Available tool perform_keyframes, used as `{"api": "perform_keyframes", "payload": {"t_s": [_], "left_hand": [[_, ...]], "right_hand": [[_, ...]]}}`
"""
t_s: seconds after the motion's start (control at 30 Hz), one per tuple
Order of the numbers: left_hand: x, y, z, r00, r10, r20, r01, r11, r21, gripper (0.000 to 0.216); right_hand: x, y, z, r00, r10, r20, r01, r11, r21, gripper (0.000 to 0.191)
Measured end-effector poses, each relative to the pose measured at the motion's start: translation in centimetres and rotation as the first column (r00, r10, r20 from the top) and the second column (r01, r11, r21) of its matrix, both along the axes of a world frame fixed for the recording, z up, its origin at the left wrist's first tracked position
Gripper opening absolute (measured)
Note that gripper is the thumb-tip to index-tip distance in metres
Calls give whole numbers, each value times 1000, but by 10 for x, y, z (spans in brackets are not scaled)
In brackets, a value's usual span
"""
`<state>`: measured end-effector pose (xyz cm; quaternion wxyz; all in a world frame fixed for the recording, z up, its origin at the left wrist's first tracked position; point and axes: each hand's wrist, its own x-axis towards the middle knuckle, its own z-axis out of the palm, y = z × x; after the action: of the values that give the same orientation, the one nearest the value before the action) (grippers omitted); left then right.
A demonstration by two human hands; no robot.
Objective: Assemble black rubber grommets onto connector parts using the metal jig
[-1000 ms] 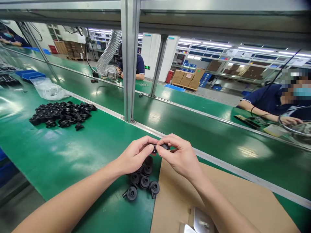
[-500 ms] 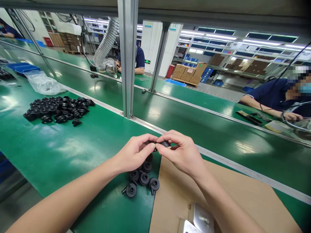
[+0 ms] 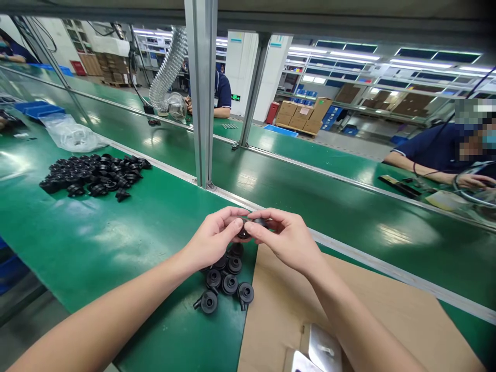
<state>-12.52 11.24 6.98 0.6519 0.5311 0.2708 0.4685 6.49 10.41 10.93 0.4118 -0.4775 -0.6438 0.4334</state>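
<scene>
My left hand (image 3: pixel 212 235) is closed, its thumb and fingers pinching a small black plastic part (image 3: pixel 244 233) with a rounded, shiny face. Fingertips nearly meeting it, my right hand (image 3: pixel 289 235) grips black plastic (image 3: pixel 261 223) on the right side. Whether this is one piece or two pressed together I cannot tell, since the fingers cover much of it. Just below the hands, several black round plastic housings (image 3: pixel 230 284), each with a central hole, sit in a cluster on the green table (image 3: pixel 155 227); side spouts show on some. My left hand partly hides the rear ones.
Cardboard (image 3: pixel 287 299) lies under my right forearm, with metal blocks (image 3: pixel 323 349) on it. A pile of black parts (image 3: pixel 95 173) and a plastic bag (image 3: pixel 70 133) are at left. A metal post (image 3: pixel 203 103) rises ahead. Co-workers (image 3: pixel 430 155) sit across the line.
Both hands have tilted slightly, and the held black plastic has turned so that a rounded face shows between the thumbs. More of the rear housings is visible beneath my left hand.
</scene>
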Motion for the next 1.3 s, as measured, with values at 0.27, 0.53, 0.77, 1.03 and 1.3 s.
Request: {"api": "perform_keyframes", "payload": {"t_s": [0.27, 0.53, 0.77, 1.03, 1.3], "left_hand": [[0, 1, -2, 996, 84, 2, -84, 996, -21, 48], [-1, 5, 0, 983, 82, 162, -41, 969, -243, 30], [-2, 5, 7, 972, 141, 189, -74, 943, -323, 26], [-3, 4, 8, 969, 170, 177, -122, 960, -253, 31], [-2, 3, 3, 964, 176, 199, -130, 966, -223, 25]], "right_hand": [[9, 12, -7, 926, -23, -376, -56, 979, -197, 48], [3, 8, -10, 950, 14, -311, -24, 999, -27, 54], [6, 12, -12, 926, -49, -373, 33, 998, -50, 46], [3, 9, -17, 952, 60, -302, -45, 997, 58, 47], [-3, 6, -27, 983, 54, -176, -14, 975, 221, 27]]}}
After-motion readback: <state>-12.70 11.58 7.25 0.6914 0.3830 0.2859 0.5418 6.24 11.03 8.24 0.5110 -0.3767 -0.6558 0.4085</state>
